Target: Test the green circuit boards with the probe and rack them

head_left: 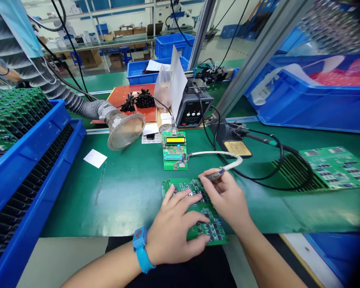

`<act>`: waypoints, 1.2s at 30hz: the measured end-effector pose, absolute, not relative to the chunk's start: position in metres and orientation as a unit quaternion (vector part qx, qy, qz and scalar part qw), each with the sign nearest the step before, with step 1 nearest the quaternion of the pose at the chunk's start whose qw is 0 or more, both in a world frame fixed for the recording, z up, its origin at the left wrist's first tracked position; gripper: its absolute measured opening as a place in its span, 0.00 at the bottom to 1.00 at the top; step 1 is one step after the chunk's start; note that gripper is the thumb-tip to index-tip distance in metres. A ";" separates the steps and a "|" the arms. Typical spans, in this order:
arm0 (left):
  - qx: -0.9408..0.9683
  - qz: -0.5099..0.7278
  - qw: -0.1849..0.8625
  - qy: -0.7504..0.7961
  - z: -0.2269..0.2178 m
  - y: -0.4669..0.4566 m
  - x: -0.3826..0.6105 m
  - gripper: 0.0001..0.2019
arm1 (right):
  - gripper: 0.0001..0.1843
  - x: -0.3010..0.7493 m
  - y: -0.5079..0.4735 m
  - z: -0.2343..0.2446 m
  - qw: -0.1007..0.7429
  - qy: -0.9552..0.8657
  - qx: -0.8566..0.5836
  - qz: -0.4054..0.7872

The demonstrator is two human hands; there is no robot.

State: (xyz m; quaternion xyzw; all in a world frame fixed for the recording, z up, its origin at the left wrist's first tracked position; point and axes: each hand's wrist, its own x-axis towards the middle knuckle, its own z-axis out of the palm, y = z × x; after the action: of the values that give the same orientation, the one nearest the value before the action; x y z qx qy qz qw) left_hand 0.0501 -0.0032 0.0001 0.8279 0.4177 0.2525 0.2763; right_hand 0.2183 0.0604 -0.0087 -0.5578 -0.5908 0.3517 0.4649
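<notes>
My left hand (177,222), with a blue band at the wrist, lies with fingers spread across a green circuit board panel (213,229) at the table's front edge. Between thumb and fingers, my right hand (228,196) grips a grey cable probe (213,176) over the panel's upper right part. Whether the probe's tip touches the board is hidden by the fingers. From the probe a white cable (219,153) runs to a small green programmer board (174,165) with a lit yellow display (175,140), which lies just beyond the panel.
A soldering station (195,110) and an iron in its stand (243,132) are behind. A fume hose nozzle (126,132) hangs left of centre. Blue bins of boards (69,138) line the left, with stacked panels (339,168) at right. Black cable loops (276,176) lie right of my hand.
</notes>
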 end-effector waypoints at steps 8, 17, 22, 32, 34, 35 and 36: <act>0.846 0.205 0.290 0.397 0.006 0.002 0.046 0.10 | 0.12 0.221 0.060 -0.012 0.489 -0.573 -0.532 0.386; 0.858 0.182 0.269 0.399 0.010 0.000 0.046 0.08 | 0.08 0.223 0.059 -0.016 0.495 -0.588 -0.512 0.384; 0.858 0.192 0.264 0.397 0.008 -0.001 0.047 0.09 | 0.08 0.224 0.059 -0.018 0.491 -0.596 -0.511 0.377; 0.852 0.268 0.236 0.382 0.002 -0.005 0.047 0.23 | 0.09 0.224 0.060 -0.021 0.503 -0.599 -0.502 0.368; 0.853 0.271 0.233 0.382 0.002 -0.005 0.047 0.23 | 0.09 0.223 0.060 -0.020 0.503 -0.601 -0.502 0.365; 0.852 0.273 0.231 0.381 0.001 -0.005 0.047 0.23 | 0.09 0.224 0.060 -0.020 0.502 -0.602 -0.503 0.363; 0.852 0.277 0.229 0.381 0.000 -0.005 0.048 0.23 | 0.09 0.224 0.060 -0.020 0.500 -0.603 -0.506 0.361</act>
State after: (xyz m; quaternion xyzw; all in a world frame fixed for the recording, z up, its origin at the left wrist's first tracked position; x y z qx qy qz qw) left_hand 0.0476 -0.0052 0.0004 0.8520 0.3808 0.2769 0.2292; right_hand 0.2236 0.0600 -0.0201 -0.5059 -0.6028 0.3612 0.5003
